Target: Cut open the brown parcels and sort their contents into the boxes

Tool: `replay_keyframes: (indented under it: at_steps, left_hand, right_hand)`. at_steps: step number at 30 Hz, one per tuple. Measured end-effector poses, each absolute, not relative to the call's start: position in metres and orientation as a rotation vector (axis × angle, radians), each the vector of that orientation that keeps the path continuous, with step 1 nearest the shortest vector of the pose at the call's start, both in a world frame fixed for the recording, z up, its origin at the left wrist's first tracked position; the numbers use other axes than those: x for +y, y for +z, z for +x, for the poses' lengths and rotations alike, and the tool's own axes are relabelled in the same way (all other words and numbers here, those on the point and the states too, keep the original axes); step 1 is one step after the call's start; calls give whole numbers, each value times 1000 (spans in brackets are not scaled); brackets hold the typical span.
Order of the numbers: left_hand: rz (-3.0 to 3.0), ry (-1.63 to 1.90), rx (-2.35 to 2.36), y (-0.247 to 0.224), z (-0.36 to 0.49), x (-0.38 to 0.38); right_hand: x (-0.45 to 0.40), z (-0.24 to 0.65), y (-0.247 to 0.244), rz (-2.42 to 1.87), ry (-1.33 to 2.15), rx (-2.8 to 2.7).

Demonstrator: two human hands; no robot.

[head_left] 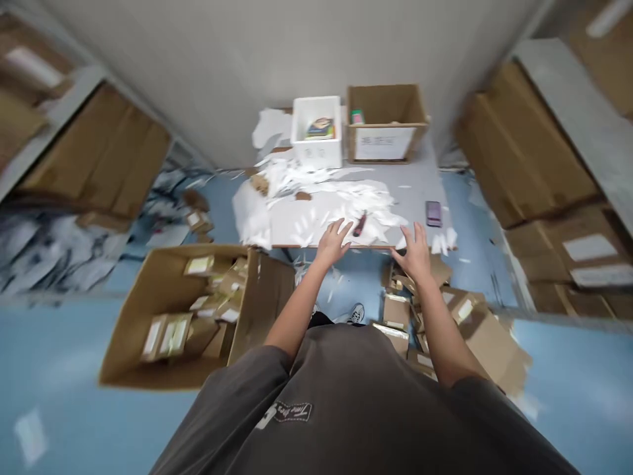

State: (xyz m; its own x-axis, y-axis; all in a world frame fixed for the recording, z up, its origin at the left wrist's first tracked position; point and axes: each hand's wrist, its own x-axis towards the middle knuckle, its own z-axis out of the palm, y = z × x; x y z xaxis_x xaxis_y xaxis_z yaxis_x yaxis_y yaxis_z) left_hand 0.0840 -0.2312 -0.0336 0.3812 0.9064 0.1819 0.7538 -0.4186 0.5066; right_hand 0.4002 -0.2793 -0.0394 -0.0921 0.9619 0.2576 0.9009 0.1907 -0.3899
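Two bare hands reach to the near edge of one table (413, 188): the left hand (333, 243) by the middle of that edge, the right hand (415, 254) further along toward the near right corner. The left hand's fingers are spread and bent, with nothing between them; the right hand's are also parted, thumb well away from the rest, and I cannot tell whether they touch the edge or the dark patch beside them. One red-and-black tool (360, 224) lies near the middle of the near edge, just beyond the left hand's fingertips and apart from them. It lies among white paper scraps (363, 194), too many and too overlapped to count, which run from the left edge across the middle. At least two brown scraps (303, 196) lie with them. One purple phone-like device (434, 214) sits by the right edge, toward the near right corner. Along the far edge stand one white bin (316, 156), with printed items inside, and, to its right near the far right corner, one cardboard box (390, 102) with one white label (386, 143). Below the table's near left corner, one large carton (270, 290) on the floor holds several small parcels (200, 336), overlapping beyond a sure count.
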Motion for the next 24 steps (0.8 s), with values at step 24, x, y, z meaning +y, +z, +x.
replay_keyframes:
  at_steps: [24]
  left_hand:
    - [673, 430, 2700, -105, -489, -633]
  right_hand:
    - [-345, -342, -31, -62, 467, -2919]
